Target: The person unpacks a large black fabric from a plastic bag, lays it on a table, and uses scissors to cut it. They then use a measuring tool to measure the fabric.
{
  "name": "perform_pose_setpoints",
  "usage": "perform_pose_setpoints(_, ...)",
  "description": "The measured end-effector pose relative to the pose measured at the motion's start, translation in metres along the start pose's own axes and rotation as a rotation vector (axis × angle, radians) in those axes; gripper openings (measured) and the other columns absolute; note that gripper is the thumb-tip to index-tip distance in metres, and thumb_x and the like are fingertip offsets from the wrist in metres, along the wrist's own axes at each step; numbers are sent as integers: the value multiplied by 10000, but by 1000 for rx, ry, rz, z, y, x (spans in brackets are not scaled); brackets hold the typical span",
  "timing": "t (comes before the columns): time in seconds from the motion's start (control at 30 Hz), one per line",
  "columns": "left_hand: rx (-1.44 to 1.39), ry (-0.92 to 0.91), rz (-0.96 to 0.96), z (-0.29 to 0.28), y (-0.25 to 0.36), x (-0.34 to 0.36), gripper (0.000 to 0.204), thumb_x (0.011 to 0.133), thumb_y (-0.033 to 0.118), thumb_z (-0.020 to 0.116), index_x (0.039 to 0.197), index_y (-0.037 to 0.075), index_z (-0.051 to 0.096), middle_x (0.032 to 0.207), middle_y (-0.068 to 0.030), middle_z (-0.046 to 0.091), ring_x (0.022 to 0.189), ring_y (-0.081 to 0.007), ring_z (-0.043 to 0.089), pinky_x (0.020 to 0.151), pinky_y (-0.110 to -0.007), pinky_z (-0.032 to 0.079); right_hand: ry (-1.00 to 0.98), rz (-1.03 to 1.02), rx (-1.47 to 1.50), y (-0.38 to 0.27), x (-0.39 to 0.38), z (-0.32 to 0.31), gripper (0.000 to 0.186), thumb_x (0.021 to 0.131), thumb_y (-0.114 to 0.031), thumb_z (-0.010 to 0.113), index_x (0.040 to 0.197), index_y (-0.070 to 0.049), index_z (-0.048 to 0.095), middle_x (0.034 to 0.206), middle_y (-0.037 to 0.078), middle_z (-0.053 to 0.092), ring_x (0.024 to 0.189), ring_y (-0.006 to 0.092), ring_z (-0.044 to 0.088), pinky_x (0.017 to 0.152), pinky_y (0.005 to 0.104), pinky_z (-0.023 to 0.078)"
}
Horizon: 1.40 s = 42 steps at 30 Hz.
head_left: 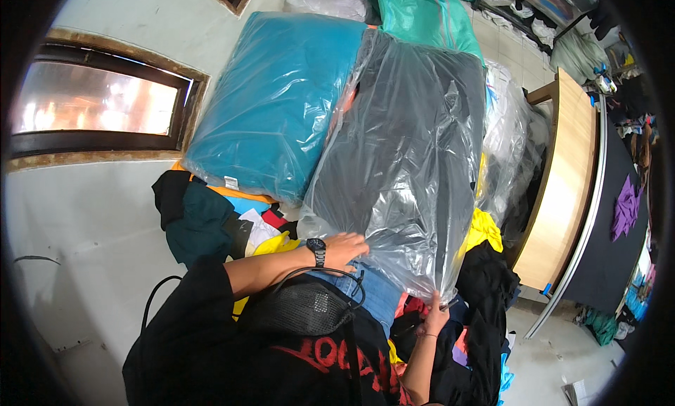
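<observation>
A clear plastic bag [394, 146] of dark grey fabric lies on the pile, next to a teal bagged bundle [267, 104]. My left hand [341, 250], with a black watch at the wrist, rests at the grey bag's lower left edge, fingers loosely extended. My right hand [432, 314] pinches the gathered lower right corner of that bag. Beneath both hands are folded blue denim [376, 297] and loose yellow [484, 229], black [485, 286] and dark green garments [204, 223].
A green sack [429, 12] sits behind the bundles. At the right stand a pale wooden board [552, 181] and a dark panel with a purple cloth [626, 205] on it. A wall with a low window [95, 100] is on the left. Tiled floor [513, 40] shows at the back.
</observation>
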<state>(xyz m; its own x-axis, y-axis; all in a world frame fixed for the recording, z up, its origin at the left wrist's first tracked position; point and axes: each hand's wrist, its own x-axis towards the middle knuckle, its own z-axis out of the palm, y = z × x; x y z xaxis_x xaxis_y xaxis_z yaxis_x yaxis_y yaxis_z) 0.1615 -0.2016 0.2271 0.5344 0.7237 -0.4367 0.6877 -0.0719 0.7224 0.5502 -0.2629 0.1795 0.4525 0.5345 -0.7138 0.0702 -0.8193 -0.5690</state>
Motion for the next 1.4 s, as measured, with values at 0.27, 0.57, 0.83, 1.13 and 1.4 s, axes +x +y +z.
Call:
perform_pose_setpoints(0.27, -313, 86, -145, -15, -26, 38, 430, 907, 319, 765, 1229, 63, 639, 1134, -143, 676, 1037, -311, 680, 849, -421, 532, -71, 54, 147, -27, -13, -16, 255, 1029, -295, 633, 894, -81, 603, 759, -20, 570, 617, 73, 527, 511, 235, 424)
perform_pose_setpoints(0.57, -593, 233, 107, 1, 5, 71, 590, 858, 391, 844, 1261, 6, 650, 1062, -183, 734, 974, -272, 727, 840, -406, 553, -549, -64, 473, -193, -30, 169, 322, 1084, -391, 578, 1081, -70, 601, 992, 34, 623, 880, 147, 605, 677, 321, 517)
perform_pose_setpoints(0.83, -1038, 90, -222, -24, -38, 74, 400, 1042, 367, 668, 948, -19, 720, 823, -45, 743, 761, -103, 688, 704, -267, 537, -550, -200, 327, -167, 6, 209, 269, 1082, -241, 593, 1261, -42, 621, 1114, 60, 686, 990, 128, 658, 805, 290, 535)
perform_pose_setpoints(1.13, -1185, 148, -469, 15, -44, 70, 737, 1090, 634, 340, 961, 18, 724, 794, -33, 707, 743, -93, 673, 684, -263, 521, -848, -45, 301, -78, -4, 198, 184, 1063, -155, 620, 1181, -33, 690, 958, 21, 719, 822, 92, 664, 709, 260, 552)
perform_pose_setpoints(1.4, -638, 399, -370, 29, -36, 77, 585, 1120, 515, 366, 987, 23, 653, 765, -136, 673, 731, -327, 693, 682, -419, 516, -985, 202, 534, -81, -27, 182, 313, 1036, -107, 638, 1341, -60, 582, 1238, 20, 669, 1116, 144, 653, 861, 327, 587)
